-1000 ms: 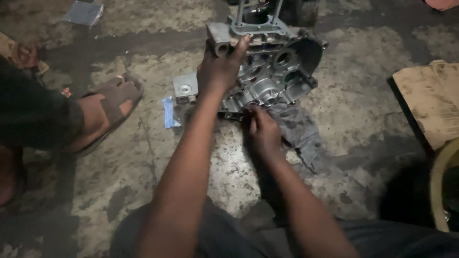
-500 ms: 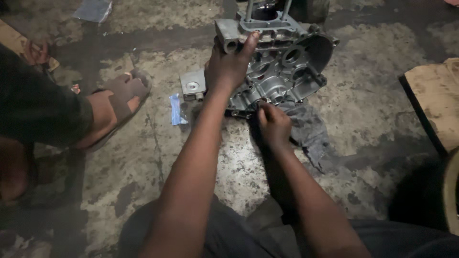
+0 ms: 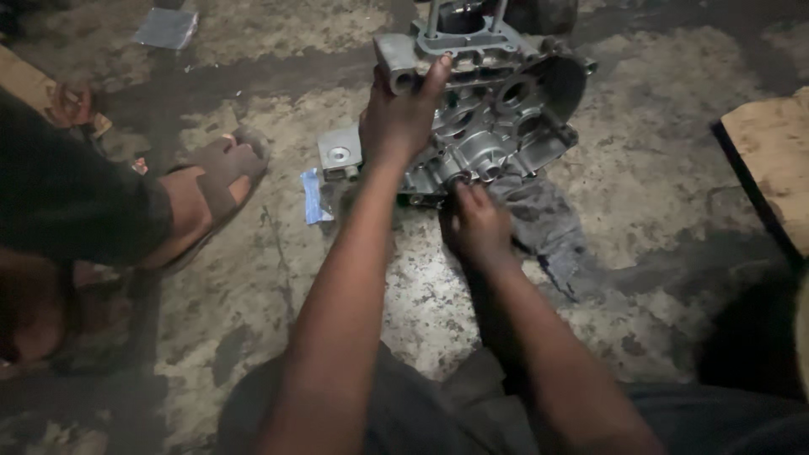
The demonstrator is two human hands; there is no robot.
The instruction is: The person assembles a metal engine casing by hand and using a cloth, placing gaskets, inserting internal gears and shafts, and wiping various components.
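Both hands stay on the metal engine case (image 3: pixel 497 109), just as they were a moment ago, and the case has not moved on the floor.

Closest to the camera are the person's dark trousers (image 3: pixel 421 413) and two bare arms reaching forward. The right hand (image 3: pixel 474 223) is low, at the bottom edge of the case. Its fingers are curled and pinch at a small round part there. What they pinch is too small and dark to tell.

The left hand (image 3: pixel 403 118) is higher up. It grips the left side of the case, with the thumb pressed against the top rim.

The case stands on its edge on the rough concrete floor (image 3: pixel 657 168), in the upper middle of the view. A grey rag (image 3: pixel 548 227) lies under it and spreads to the right. Just left of the case sits a small metal block (image 3: pixel 339 153), and a blue scrap (image 3: pixel 312 195) lies beside it.

Further left is another person's foot in a sandal (image 3: pixel 221 181). A wooden board (image 3: pixel 771 156) lies at the right edge. Far back on the left lies a grey flat piece (image 3: pixel 167 28).
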